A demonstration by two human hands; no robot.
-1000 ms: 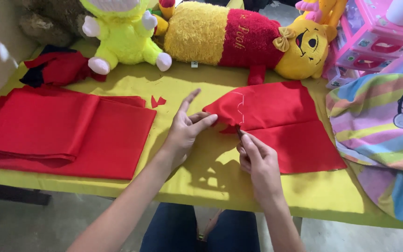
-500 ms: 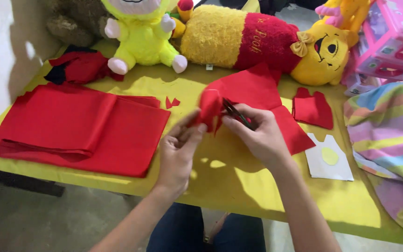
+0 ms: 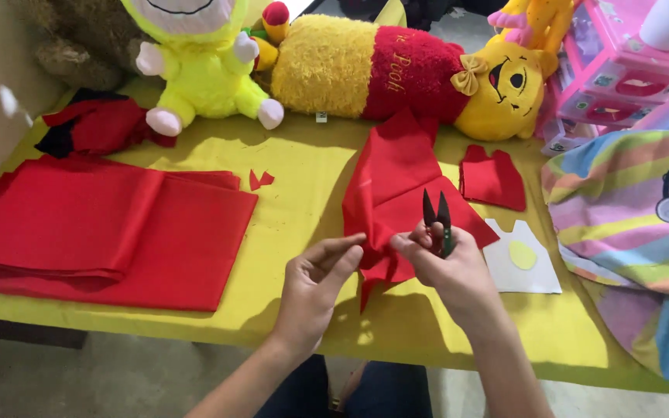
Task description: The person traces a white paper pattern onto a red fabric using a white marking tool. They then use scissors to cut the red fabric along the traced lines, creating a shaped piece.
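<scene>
Red felt piece [image 3: 396, 193] hangs lifted off the yellow worktop [image 3: 303, 186], pinched between the fingers of my left hand [image 3: 315, 286] and my right hand [image 3: 447, 267] so its edge stays taut. My right also grips small thread snips [image 3: 437, 220], blades up, clear of the cloth; the folded red fabric stack [image 3: 102, 232] lies well to the left.

Your table [image 3: 303, 186], yellow top: folded red fabric stack [image 3: 102, 232] left, red scrap [image 3: 260, 179] beside it, plush toys [image 3: 396, 70] at back, cut red piece [image 3: 492, 178], white template [image 3: 522, 267] right.
</scene>
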